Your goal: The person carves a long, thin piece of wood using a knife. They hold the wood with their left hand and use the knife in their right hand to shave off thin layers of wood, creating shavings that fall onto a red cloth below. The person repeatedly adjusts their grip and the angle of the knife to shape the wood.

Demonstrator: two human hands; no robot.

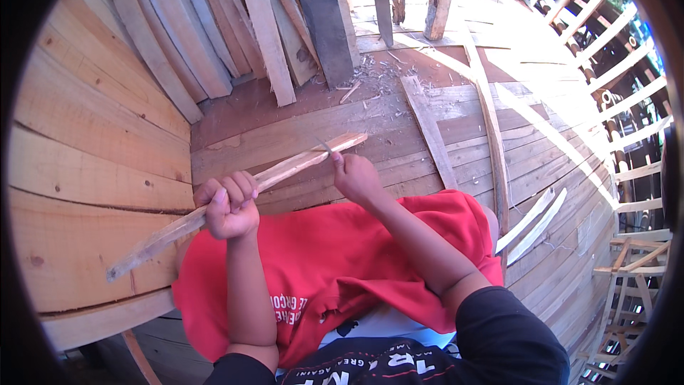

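Observation:
My left hand [231, 204] is wrapped round a long, rough strip of wood [292, 166], which slants across my lap from lower left to upper right. The strip's pale, freshly cut end points away from me, and its greyer end sticks out past my left hand. Close to the pale end, my right hand [356, 177] is closed with the thumb up. A thin blade [323, 145], seemingly a knife's, rises from that fist and lies against the strip. Its handle is hidden in my fingers. Red cloth [299, 242] covers my lap under both forearms.
Planks [214, 28] lean upright at the back left, beside a plank wall [100, 171]. Wood shavings [385, 75] litter the board floor. Long laths [488, 121] and two pale curved strips [534, 224] lie to the right. A slatted railing [634, 128] runs along the far right.

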